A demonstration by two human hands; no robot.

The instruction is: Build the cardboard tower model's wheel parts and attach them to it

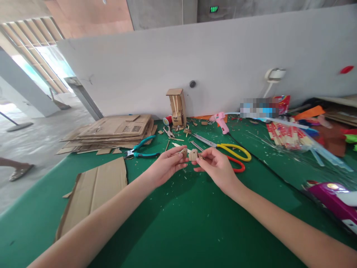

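Note:
Above the middle of the green table, my left hand (169,163) pinches a small cardboard piece (183,152) between thumb and fingers. Close beside it, my right hand (216,165) holds another small cardboard piece (192,155) that shows a dark hole. The two pieces are very near each other; whether they touch I cannot tell. Just beyond my right hand lie scissors (232,152) with one yellow and one red handle. Teal-handled pliers (143,147) rest to the left of my left hand. Behind the hands stands an upright cardboard box-like build (177,108).
Stacked cardboard sheets (111,130) lie at back left, with a loose cardboard sheet (97,182) nearer. A pink glue gun (221,122) trails a black cord rightward. Clear glue sticks (329,149) and a purple device (331,201) are at right. A grey partition (139,67) bounds the table's back.

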